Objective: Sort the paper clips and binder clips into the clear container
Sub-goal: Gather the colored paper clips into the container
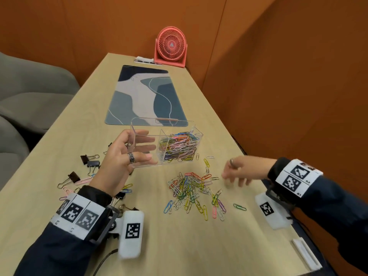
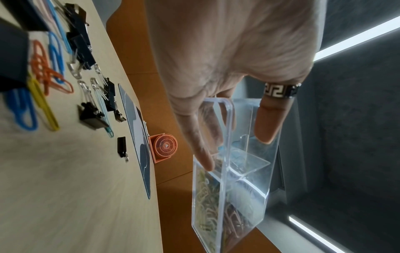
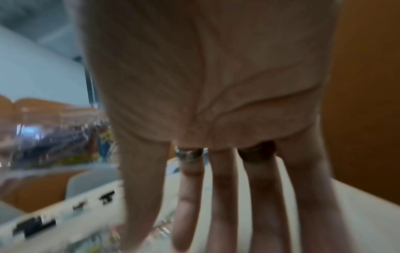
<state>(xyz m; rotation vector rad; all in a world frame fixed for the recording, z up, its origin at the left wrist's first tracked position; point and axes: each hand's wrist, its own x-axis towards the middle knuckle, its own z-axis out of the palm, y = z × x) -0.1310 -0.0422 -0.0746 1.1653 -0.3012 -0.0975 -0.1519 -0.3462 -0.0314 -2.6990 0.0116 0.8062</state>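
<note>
My left hand [image 1: 127, 154] grips the left wall of the clear container [image 1: 179, 128] and holds it tilted above the table; in the left wrist view the thumb and fingers [image 2: 268, 123] pinch that wall of the container [image 2: 249, 196]. Its right compartment is full of coloured paper clips [image 1: 179, 146]. A loose pile of paper clips [image 1: 193, 188] lies on the table below. My right hand [image 1: 237, 172] hovers right of the pile, fingers spread and straight [image 3: 188, 196], holding nothing. Black binder clips [image 1: 90, 161] lie to the left.
A blue patterned desk mat [image 1: 143, 96] lies behind the container, a pink fan [image 1: 171, 46] at the table's far end. Orange walls close the right side. A white strip [image 1: 306, 253] lies near the table's right front edge. A grey chair [image 1: 29, 92] is at the left.
</note>
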